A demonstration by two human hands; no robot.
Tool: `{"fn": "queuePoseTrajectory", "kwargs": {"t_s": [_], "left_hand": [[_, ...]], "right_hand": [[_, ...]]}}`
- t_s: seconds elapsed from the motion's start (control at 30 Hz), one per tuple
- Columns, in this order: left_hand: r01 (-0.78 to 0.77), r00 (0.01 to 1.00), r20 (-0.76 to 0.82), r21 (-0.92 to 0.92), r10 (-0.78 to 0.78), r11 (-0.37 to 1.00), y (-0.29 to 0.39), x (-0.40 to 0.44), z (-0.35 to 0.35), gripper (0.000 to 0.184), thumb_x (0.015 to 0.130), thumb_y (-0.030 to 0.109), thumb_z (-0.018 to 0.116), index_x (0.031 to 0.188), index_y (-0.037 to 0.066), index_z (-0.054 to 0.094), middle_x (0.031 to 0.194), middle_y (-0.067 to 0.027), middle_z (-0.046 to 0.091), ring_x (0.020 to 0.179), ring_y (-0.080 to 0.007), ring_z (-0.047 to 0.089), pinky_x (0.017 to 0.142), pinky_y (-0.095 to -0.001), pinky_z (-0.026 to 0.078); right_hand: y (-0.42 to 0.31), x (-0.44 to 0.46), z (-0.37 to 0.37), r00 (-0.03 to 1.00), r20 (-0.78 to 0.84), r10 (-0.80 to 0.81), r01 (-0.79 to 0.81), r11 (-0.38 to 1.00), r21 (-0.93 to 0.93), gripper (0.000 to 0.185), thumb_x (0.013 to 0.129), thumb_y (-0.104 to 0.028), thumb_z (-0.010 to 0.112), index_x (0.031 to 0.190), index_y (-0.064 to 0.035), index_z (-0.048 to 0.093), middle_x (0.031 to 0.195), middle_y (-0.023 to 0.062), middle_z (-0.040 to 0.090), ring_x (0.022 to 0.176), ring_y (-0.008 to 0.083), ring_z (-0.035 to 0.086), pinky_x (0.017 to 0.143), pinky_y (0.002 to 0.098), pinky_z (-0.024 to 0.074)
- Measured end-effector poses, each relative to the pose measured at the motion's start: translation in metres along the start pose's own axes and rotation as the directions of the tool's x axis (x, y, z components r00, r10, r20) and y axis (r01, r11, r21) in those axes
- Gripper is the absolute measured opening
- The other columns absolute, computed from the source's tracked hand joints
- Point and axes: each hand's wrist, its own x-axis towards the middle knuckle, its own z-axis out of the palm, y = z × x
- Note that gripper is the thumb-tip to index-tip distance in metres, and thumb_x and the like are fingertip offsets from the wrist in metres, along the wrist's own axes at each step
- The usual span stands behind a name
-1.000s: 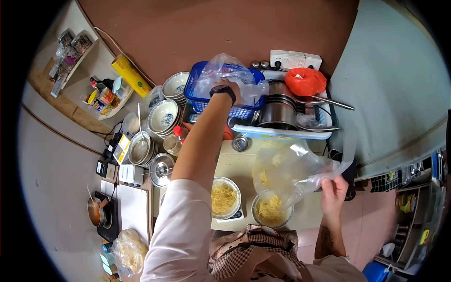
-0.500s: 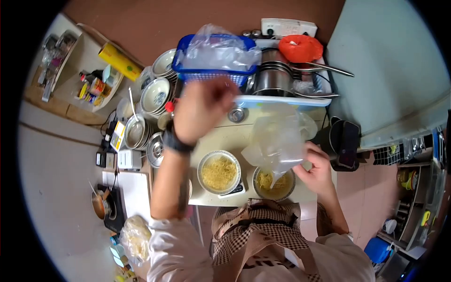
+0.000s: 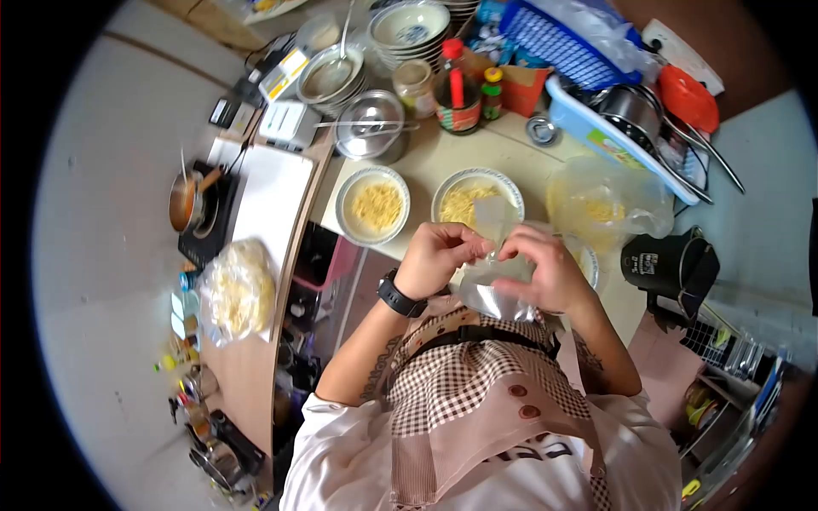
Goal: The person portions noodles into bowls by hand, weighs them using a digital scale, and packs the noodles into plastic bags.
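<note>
My left hand [image 3: 436, 262], with a black watch on the wrist, pinches a thin clear plastic bag [image 3: 494, 298] between thumb and finger. Opposite it, my right hand [image 3: 547, 266] has its fingertips closed on the same bag. The bag hangs in front of my apron. Just beyond my hands is a patterned bowl [image 3: 518, 189] of yellow shredded food, partly covered by the bag. To its left stands a second bowl [image 3: 343, 223] with similar yellow food. A third bowl [image 3: 594, 266] is mostly hidden behind my right hand. A larger clear bag [image 3: 652, 209] holding some yellow food lies beyond it.
A lidded steel pot [image 3: 368, 140], a glass jar [image 3: 415, 88] and a red-capped sauce bottle [image 3: 457, 106] stand at the back. A light-blue tray [image 3: 588, 119] of pans is at the right, near a black pitcher [image 3: 669, 264]. A stuffed plastic bag [image 3: 237, 294] lies on the left counter.
My view has turned toward the left counter. My left hand has come down from near the blue basket to meet my right hand at a plastic bag close to my apron.
</note>
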Motion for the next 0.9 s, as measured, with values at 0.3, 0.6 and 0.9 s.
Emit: {"fn": "queuePoseTrajectory", "kwargs": {"t_s": [0.3, 0.6, 0.9], "left_hand": [[-0.120, 0.910, -0.406, -0.084, 0.076, 0.989, -0.065, -0.054, -0.051, 0.036, 0.082, 0.005, 0.082, 0.068, 0.008, 0.049, 0.065, 0.0032, 0.049, 0.061, -0.0034, 0.047, 0.056, -0.0217, 0.038], [-0.083, 0.853, -0.251, 0.800, 0.458, 0.594, -0.070, -0.083, -0.078, 0.033, 0.076, 0.000, 0.074, 0.109, 0.004, 0.070, 0.087, -0.0117, 0.069, 0.079, -0.0326, 0.069, 0.072, -0.0374, 0.058], [0.026, 0.725, -0.673, 0.240, 0.147, 0.970, -0.083, -0.103, -0.091, 0.010, 0.093, 0.003, 0.064, 0.101, -0.001, 0.069, 0.084, -0.0108, 0.074, 0.073, -0.0102, 0.067, 0.066, -0.0269, 0.053]], "right_hand": [[0.033, 0.015, 0.073, 0.929, -0.169, 0.330, -0.148, 0.747, 0.648, 0.006, 0.098, -0.002, 0.057, 0.095, -0.0029, 0.062, 0.088, 0.0056, 0.065, 0.083, 0.0139, 0.063, 0.077, 0.0284, 0.0518], [0.055, 0.025, 0.083, 0.946, 0.122, 0.301, -0.301, 0.668, 0.680, 0.015, 0.100, -0.002, 0.053, 0.115, -0.0026, 0.055, 0.104, 0.0054, 0.065, 0.099, 0.0115, 0.061, 0.088, 0.0289, 0.0500], [-0.005, 0.031, 0.108, 0.780, 0.625, -0.033, 0.218, 0.951, -0.221, 0.024, 0.084, -0.011, 0.064, 0.106, -0.0001, 0.067, 0.106, 0.0138, 0.068, 0.103, 0.0283, 0.065, 0.086, 0.0424, 0.0533]]}}
